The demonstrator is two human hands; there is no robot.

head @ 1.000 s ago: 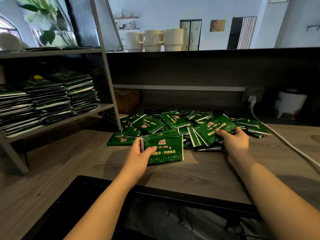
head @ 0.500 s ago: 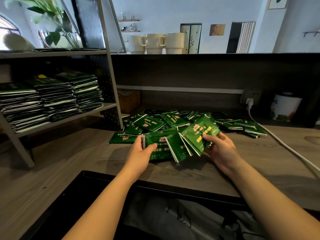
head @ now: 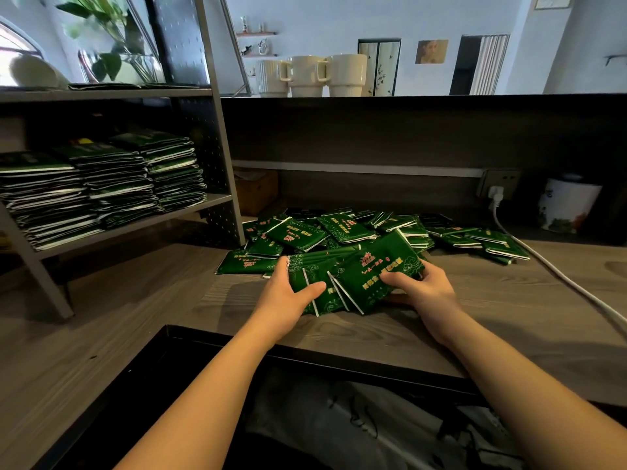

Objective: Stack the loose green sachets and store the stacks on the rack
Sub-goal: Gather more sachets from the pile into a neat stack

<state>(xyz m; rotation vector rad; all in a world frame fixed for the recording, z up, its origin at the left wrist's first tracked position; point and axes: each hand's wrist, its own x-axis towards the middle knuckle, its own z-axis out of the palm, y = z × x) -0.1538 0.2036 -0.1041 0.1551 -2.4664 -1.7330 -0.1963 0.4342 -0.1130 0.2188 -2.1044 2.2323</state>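
Three tall stacks of green sachets (head: 101, 188) already sit side by side on the middle shelf of the rack (head: 217, 137), at the left end of the worktop (head: 135, 300), so a good share of the storing looks done. More flat packets lie on the shelf above them, though you cannot count them from this angle.

Moving right, your left hand (head: 286, 293) curls its fingers round the left edge of the new stack (head: 319, 276) you are building near the front edge of the worktop, thumb laid across the top. The packets in it are fanned and skewed, white edges showing, so this stack is not yet squared.

Your right hand (head: 420, 286) grips a further bundle of sachets (head: 376, 269), fingers underneath and thumb on the printed face, and presses it against the right side of the same stack. The two lots are touching but not aligned.

Behind and to the right of your hands, the loose pile (head: 339, 228) spreads toward the back of the worktop, with stragglers reaching almost to the white cable (head: 559, 276) at the right. By my judgement you are roughly past the midpoint: this stack needs squaring and shelving, and the remaining pile looks enough for at least one more.
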